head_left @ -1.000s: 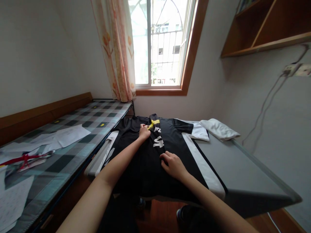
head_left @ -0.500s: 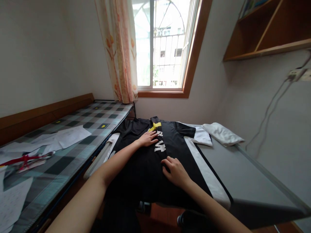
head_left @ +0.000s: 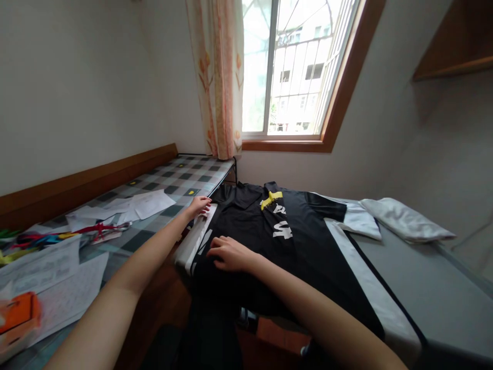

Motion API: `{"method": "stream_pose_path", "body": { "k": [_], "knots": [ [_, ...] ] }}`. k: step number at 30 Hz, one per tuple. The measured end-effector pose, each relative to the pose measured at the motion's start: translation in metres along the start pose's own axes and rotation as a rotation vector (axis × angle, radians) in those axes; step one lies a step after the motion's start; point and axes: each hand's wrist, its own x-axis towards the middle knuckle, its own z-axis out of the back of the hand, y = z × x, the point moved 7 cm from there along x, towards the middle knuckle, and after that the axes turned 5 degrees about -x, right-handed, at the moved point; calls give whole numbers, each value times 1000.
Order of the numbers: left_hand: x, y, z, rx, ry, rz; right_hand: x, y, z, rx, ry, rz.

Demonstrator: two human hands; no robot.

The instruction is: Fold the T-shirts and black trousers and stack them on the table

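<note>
A black short-sleeved shirt (head_left: 246,226) with white side panels, a yellow patch and white lettering down its front lies spread over a grey table. At the shirt's left sleeve is my left hand (head_left: 200,205), its fingers bent over the sleeve edge and closed on the cloth. My right hand (head_left: 233,254) rests on the lower left part of the shirt, fingers loosely curved, with a gap between thumb and forefinger. The right sleeve lies stretched out, black with a white end.
A folded white cloth (head_left: 408,220) lies on the grey table (head_left: 442,277) at the right. Left of it stands a bed with a checkered mattress (head_left: 192,177), holding papers (head_left: 152,203), coloured ribbons (head_left: 61,236) and an orange item (head_left: 19,313). Behind are a curtain (head_left: 221,77) and a window.
My left hand has moved off the lettering to the left sleeve. My right hand has shifted left across the shirt. The view has turned left, showing more of the bed.
</note>
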Motion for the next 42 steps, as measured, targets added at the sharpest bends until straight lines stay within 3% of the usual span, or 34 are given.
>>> {"method": "stream_pose_path", "body": {
  "k": [4, 10, 15, 23, 33, 38, 42],
  "knots": [
    [-10, 4, 18, -56, 9, 17, 33, 24, -14, 6, 57, 110],
    [-17, 15, 21, -83, 32, 32, 42, 35, -18, -27, 152, 158],
    [-14, 17, 12, -81, 42, 27, 43, 38, -18, -117, 171, 169],
    [-17, 0, -8, -160, 155, -26, 41, 49, -21, -149, 139, 220],
    [-10, 3, -18, -119, 150, -7, 26, 58, -1, -107, 68, 252],
    [-4, -3, -31, -40, 147, -2, 14, 67, 6, -249, 51, 291],
    [8, -14, -48, 12, 122, -4, 0, 68, 23, -278, -38, 310]
  ]
}}
